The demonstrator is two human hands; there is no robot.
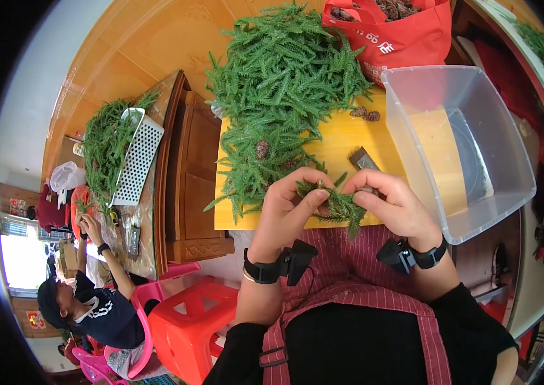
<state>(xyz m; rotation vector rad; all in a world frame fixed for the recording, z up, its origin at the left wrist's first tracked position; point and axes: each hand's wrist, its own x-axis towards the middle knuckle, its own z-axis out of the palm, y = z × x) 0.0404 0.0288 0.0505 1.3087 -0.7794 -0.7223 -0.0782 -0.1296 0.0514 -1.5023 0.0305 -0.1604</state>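
Between my hands is a green artificial pine sprig [347, 206], held just over the near edge of a yellow board [349, 138]. The fingertips of my left hand [292, 206] pinch it from one side. My right hand [395, 204] pinches its other side with thumb and forefinger; whether something small is also in these fingers is hidden. Just beyond them lies a small bundle of dark brown strips [363, 158]. A big heap of pine sprigs [284, 70] covers the board's left and far part, with a pine cone [262, 149] on it. Small pine cones [365, 114] lie farther right.
A clear plastic bin [461, 154] stands at the right. Behind it is a red bag [406, 38] of pine cones. At the left, a person [108, 308] handles greenery at another table with a white perforated basket [138, 163]. A red stool [192, 327] stands by my left arm.
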